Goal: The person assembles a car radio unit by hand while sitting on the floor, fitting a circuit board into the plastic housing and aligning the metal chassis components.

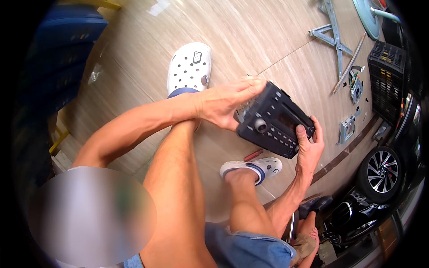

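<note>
A black car stereo (276,119) with a round silver knob, rows of buttons and a small dark display is held tilted in the air over the floor, between my shins and ahead of them. My left hand (229,100) grips its left end, with the fingers along the far upper edge and the thumb near the lower corner. At the opposite end my right hand (309,144) is closed around the edge, its thumb lying on the front face. The back of the stereo is mostly hidden.
A red tool (253,155) lies on the tiled floor by my right white clog (268,167). Farther right are a metal bracket (332,38), a circuit board (355,89), a metal plate (347,129) and a black crate (387,82). Blue bins (67,49) stand left; a car wheel (382,173) and another person's legs (307,225) show right.
</note>
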Demonstrator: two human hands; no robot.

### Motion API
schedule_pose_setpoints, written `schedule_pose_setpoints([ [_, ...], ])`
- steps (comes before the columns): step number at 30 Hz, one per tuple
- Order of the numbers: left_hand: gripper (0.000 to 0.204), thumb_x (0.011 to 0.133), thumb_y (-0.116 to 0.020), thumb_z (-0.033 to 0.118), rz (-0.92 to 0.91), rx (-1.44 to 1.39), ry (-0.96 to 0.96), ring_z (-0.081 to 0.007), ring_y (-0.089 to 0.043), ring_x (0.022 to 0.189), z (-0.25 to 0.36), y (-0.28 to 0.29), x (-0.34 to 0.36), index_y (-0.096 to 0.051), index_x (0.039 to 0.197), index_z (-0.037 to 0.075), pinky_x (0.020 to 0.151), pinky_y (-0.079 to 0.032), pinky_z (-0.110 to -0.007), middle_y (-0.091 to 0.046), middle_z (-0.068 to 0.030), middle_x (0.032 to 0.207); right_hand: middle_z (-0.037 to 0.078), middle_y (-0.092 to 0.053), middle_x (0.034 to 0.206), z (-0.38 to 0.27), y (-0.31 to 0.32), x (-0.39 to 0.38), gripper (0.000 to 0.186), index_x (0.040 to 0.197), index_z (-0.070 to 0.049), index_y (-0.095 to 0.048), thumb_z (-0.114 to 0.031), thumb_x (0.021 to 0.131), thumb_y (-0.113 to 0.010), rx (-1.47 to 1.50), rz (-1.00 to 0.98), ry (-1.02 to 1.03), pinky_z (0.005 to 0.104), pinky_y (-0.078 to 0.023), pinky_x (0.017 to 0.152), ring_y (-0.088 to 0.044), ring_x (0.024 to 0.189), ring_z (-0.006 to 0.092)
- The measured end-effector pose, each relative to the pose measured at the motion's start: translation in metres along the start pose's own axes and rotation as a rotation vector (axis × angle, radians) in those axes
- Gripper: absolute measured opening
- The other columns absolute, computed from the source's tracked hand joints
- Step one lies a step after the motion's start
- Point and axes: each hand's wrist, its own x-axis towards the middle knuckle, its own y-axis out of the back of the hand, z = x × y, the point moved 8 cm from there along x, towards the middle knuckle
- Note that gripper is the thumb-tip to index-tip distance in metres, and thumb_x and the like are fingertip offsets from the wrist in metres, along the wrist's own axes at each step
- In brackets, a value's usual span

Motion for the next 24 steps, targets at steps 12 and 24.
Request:
schedule_pose_setpoints([
  [12, 0.051, 0.096, -0.062, 0.026, 0.090, -0.551, 0.837, -0.0216, -0.063, 0.116, -0.009, 0.021, -0.010, -0.062, 0.139, -0.002, 0.100, -0.050, -0.034, -0.069, -0.0134, 0.124, 0.010, -0.073, 0.107, 0.043, 0.005, -0.002, 0.059, 0.132, 0.008, -0.065, -0.039, 0.097, -0.076, 0.263, 0.166, -0.015, 0.0247, -0.048, 0.089, -0.065, 0.100, 0.0127],
  [24, 0.046, 0.104, -0.060, 0.044, 0.401, -0.149, 1.039, -0.0108, -0.061, 0.083, -0.019, 0.004, 0.022, -0.068, 0.107, -0.001, 0.075, -0.051, -0.027, -0.069, -0.0053, 0.091, 0.000, -0.064, 0.076, 0.053, 0.007, 0.008, 0.054, 0.098, 0.004, -0.071, -0.050, 0.099, -0.070, 0.361, 0.147, -0.007, 0.0265, -0.045, 0.066, -0.053, 0.071, 0.0081],
])
